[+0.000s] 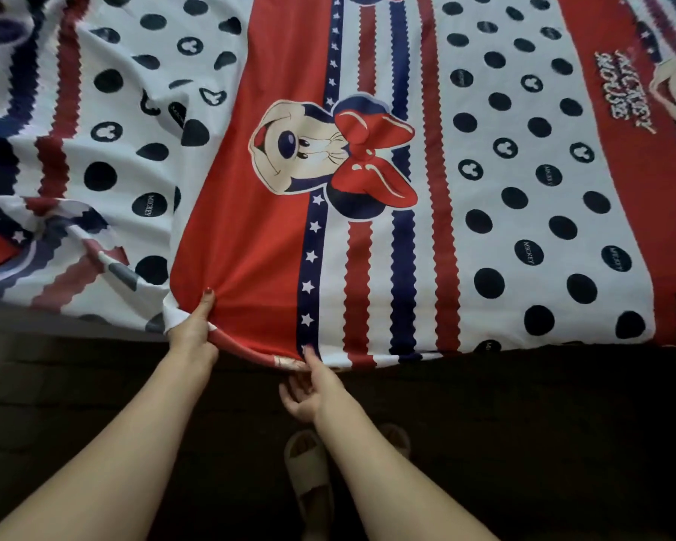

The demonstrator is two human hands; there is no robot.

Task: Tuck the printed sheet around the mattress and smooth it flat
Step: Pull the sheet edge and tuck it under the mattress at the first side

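Note:
The printed sheet [367, 228] covers the mattress, with red, white and navy stripes, black dots and a cartoon mouse with a red bow. It lies fairly flat on the right and is rumpled and folded over on the left. My left hand [194, 329] grips the sheet's near hem at the red panel, thumb on top. My right hand [309, 384] pinches the hem lower down by the starred navy stripe, thumb on the cloth and fingers curled beneath the edge.
A grey strip of the mattress or bed edge [55, 318] shows at the left under the loose sheet. Below the hem lies a dark floor [523, 443]. My feet in pale sandals [309, 486] stand close to the bed.

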